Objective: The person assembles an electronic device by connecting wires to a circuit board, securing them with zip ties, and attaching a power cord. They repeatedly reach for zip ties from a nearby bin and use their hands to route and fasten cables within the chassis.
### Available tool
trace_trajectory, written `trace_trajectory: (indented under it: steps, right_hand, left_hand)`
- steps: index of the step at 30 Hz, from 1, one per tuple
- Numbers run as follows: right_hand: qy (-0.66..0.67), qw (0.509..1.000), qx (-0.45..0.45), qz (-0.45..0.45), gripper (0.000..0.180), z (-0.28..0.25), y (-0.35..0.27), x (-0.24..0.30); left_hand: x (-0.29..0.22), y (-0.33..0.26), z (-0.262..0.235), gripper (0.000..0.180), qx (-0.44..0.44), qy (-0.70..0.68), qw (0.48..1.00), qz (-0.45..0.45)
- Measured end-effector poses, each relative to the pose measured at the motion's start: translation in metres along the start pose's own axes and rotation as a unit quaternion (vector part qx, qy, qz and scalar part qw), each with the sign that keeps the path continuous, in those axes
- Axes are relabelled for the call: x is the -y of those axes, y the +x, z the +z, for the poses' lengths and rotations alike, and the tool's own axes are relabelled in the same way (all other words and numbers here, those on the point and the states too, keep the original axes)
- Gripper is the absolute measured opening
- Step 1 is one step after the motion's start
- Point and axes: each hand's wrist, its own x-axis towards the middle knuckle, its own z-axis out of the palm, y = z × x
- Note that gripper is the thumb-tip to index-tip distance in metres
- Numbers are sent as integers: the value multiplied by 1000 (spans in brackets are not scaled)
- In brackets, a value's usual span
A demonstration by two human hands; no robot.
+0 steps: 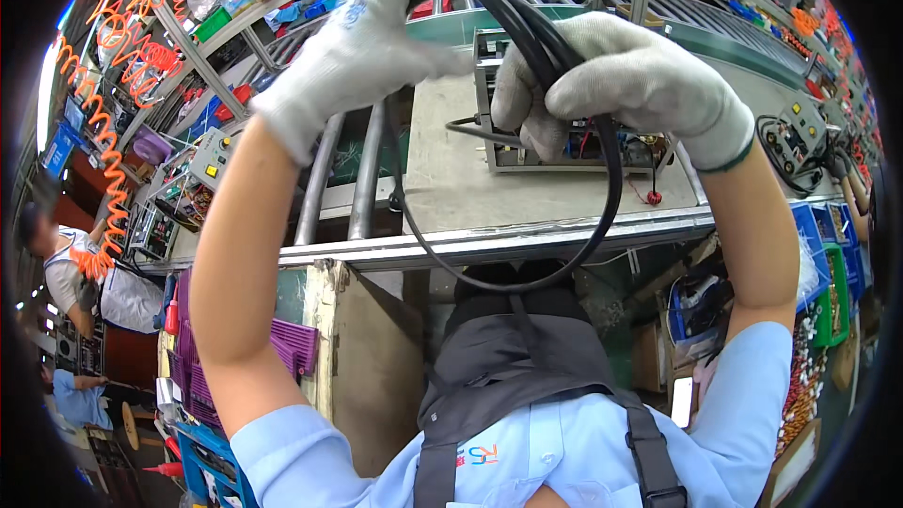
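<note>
- Here's the left hand, in a whitish work glove, up high with its thumb stuck out toward the right hand; the black cable runs up against its fingers, but whether they grip it I cannot tell.
- And the right hand, gloved too, is closed firmly around the bundled strands of that cable, fingers curled under, thumb across.
- So the cable is up between the two hands, arching over the gap, while one big loop drops below both and swings round in front of the grey apron.
- Right behind and beneath the right hand sits an open-framed electrical unit, partly hidden by the glove, on a pale board.
- Just below the right hand, a small red part lies by the unit's corner.
- Below the left hand, metal rollers show beside the board.
- Out beyond the left hand, orange coiled hoses dangle, and further out there's a co-worker.
- Well off past the right hand, another unit stands, with a green bin lower down.
</note>
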Motion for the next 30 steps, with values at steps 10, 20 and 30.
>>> trace_trajectory:
  steps: [10, 20, 30]
  right_hand:
    - [118, 969, -212, -40, 92, -6, -17, -36]
    - [-235, 919, -295, -114, 23, -19, 71, -94]
    - [-220, 824, -511, -111, 53, -182, 54, -125]
  left_hand:
    - [-5, 14, -31, 24, -165, 225, 960, -26]
    - [-7, 9, -209, 30, -20, 680, 733, 5]
    - [-4, -96, -271, 29, -130, 423, 853, -277]
